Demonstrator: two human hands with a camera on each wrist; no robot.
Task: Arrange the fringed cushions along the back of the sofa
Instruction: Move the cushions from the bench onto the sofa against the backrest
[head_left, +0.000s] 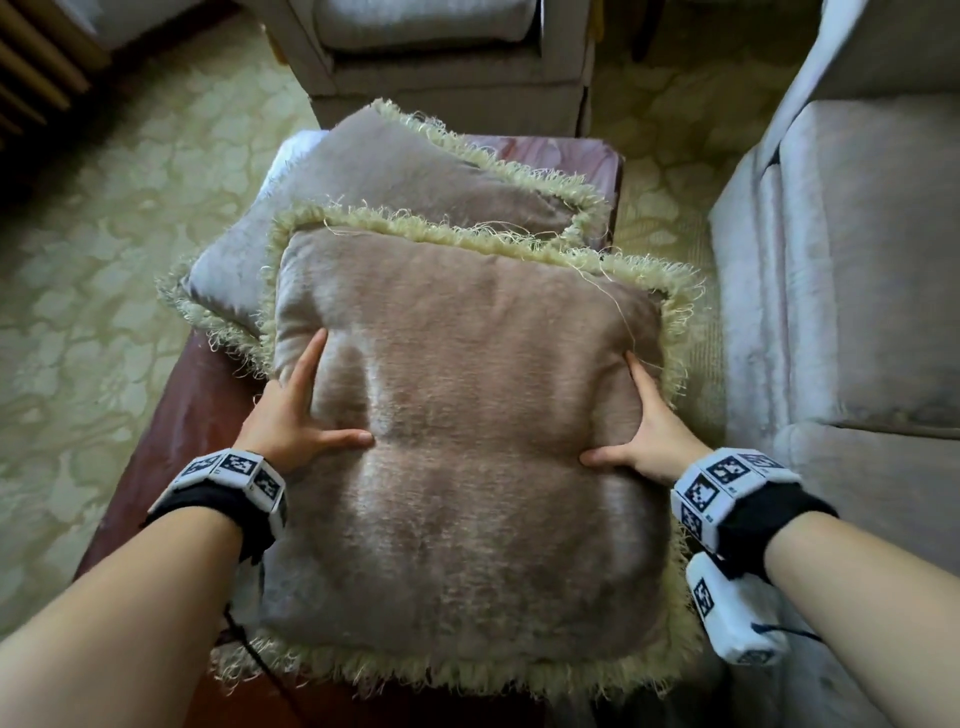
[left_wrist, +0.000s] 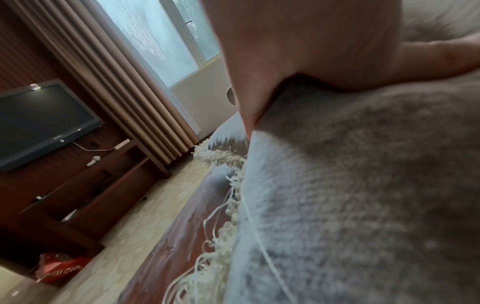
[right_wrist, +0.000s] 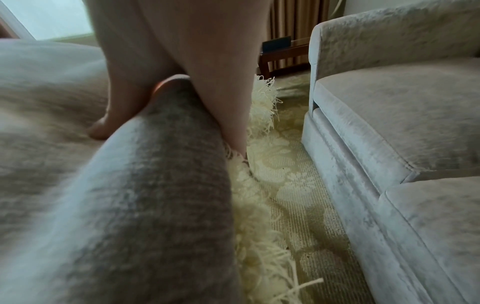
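Note:
Two taupe cushions with cream fringe lie stacked on a reddish-brown low table (head_left: 171, 441). The near cushion (head_left: 467, 493) overlaps the far cushion (head_left: 415, 176). My left hand (head_left: 322, 400) grips the near cushion's left side, thumb and forefinger on top. On the opposite side my right hand (head_left: 631, 415) grips it the same way. In the left wrist view the left hand (left_wrist: 311, 51) squeezes the plush cover (left_wrist: 363, 205). In the right wrist view the right hand (right_wrist: 194, 51) has its thumb over the cushion (right_wrist: 142, 205) and its fingers down by the fringe. The sofa (head_left: 857, 260) stands to the right.
A matching armchair (head_left: 441, 62) stands beyond the table. Patterned cream carpet (head_left: 104, 260) covers the floor, with a narrow strip between table and sofa seat (right_wrist: 402, 123). A television (left_wrist: 44, 121) on a dark wooden unit and curtains are off to the left.

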